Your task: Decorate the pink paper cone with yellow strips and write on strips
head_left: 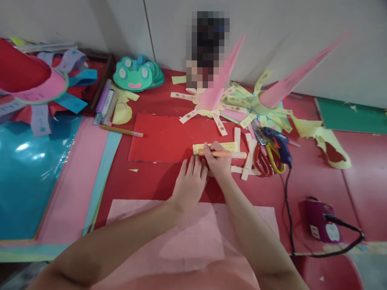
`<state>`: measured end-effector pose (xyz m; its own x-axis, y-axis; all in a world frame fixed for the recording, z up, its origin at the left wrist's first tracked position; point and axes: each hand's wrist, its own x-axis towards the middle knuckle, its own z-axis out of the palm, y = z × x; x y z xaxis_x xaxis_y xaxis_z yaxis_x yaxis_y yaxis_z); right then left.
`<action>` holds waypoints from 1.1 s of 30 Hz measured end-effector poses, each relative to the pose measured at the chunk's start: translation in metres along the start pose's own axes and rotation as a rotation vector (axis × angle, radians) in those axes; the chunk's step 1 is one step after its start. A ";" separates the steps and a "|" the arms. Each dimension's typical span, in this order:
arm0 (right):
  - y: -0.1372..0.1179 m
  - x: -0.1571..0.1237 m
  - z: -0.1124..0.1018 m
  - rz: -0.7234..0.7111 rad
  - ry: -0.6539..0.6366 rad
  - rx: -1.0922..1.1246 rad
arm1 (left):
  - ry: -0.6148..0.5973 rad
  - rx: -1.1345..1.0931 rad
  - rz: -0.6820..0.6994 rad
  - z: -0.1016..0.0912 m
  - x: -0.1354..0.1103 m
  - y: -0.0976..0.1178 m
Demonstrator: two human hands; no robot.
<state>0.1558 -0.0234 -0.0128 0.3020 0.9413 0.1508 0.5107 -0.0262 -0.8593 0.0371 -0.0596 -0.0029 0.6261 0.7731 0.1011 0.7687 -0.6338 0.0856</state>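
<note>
A yellow paper strip (pixel 223 146) lies across the red board (pixel 157 139). My right hand (pixel 218 161) is closed round an orange marker pen (pixel 232 154), its tip down at the strip's left end. My left hand (pixel 192 177) rests flat, fingers out, just below that end of the strip; its fingertips touch or nearly touch it. Several pale paper strips (pixel 249 155) lie loose to the right of my right hand. Red-handled scissors (pixel 263 161) and a blue glue gun (pixel 279 145) lie beyond them.
Paper cone hats (pixel 211 96) stand at the back. Frog cutouts (pixel 134 74) and pens (pixel 107 100) sit at the back left, coloured sheets (pixel 72 177) at the left. The glue gun's cord (pixel 288 209) runs to a purple power adapter (pixel 323 221) by the front right edge.
</note>
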 end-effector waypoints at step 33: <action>-0.001 0.000 0.000 -0.023 0.022 -0.010 | 0.056 0.049 0.016 0.000 0.000 0.000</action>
<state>0.1553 -0.0235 -0.0117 0.3075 0.9341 0.1812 0.5256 -0.0080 -0.8507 0.0374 -0.0594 -0.0034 0.6315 0.7591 0.1577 0.7647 -0.6434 0.0350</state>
